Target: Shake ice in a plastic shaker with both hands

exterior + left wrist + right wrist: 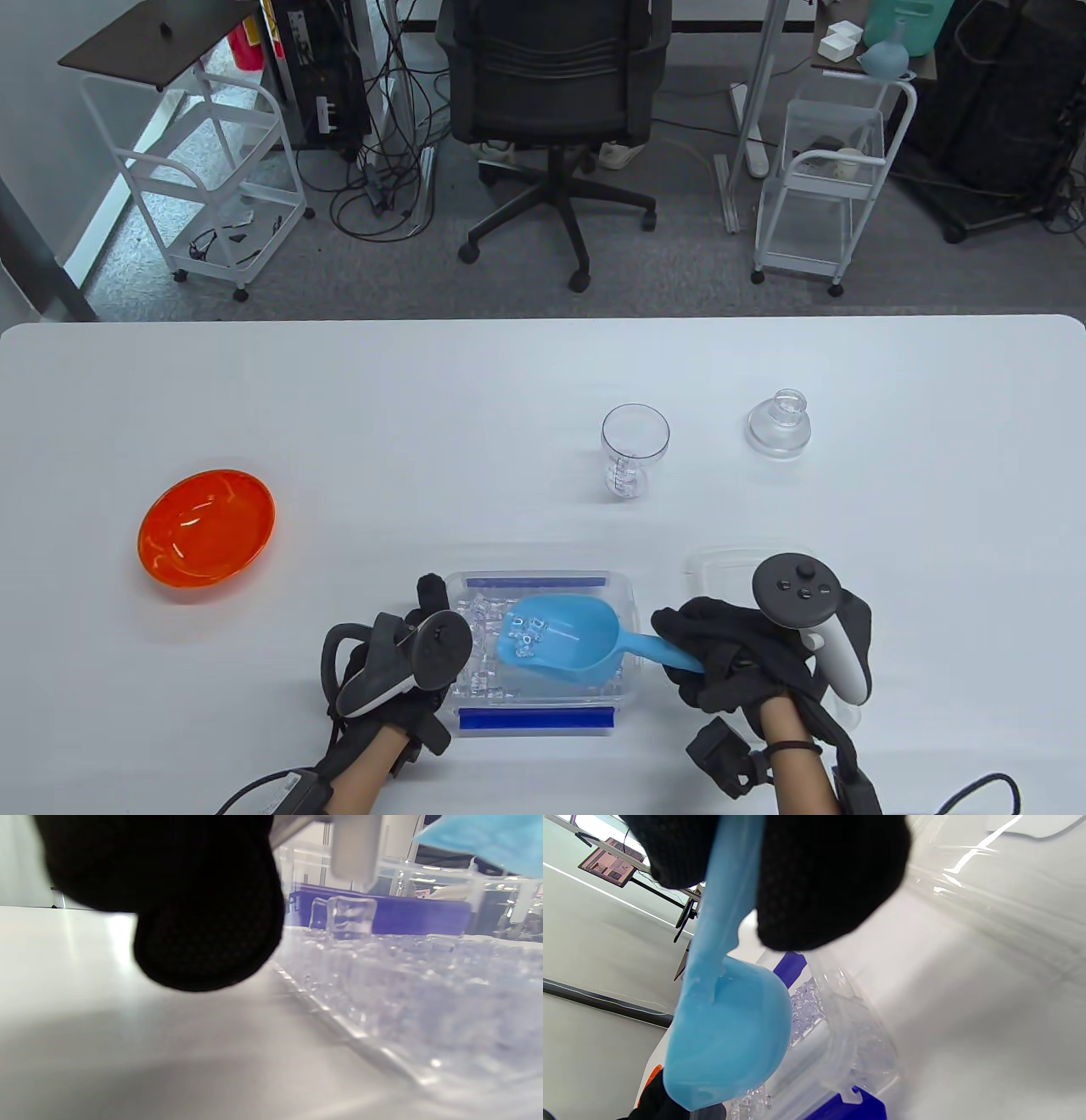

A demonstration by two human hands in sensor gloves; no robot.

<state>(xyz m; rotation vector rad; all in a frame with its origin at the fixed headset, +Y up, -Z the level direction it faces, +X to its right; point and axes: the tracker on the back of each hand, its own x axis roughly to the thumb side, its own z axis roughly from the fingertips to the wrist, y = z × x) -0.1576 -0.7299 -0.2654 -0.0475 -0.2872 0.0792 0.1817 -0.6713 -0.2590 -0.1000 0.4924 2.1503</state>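
One shaker cup (pixel 635 448), one shaker top (pixel 779 424), one scoop (pixel 567 641), one ice box (pixel 624 594), one orange bowl (pixel 207 536) on the table (pixel 424 407). Cup stands upright, clear, a few cubes at its bottom, centre-right, far of the box; top sits to its right, apart. Right hand (pixel 736 658) grips the scoop handle; the blue scoop holds several cubes over the box. Left hand (pixel 399 658) rests at the box's left wall; curl of its fingers cannot be told. A clear lid (pixel 721 564) lies partly under the right hand.

Clear shaker cup (pixel 634 446) upright, apparently some ice inside.
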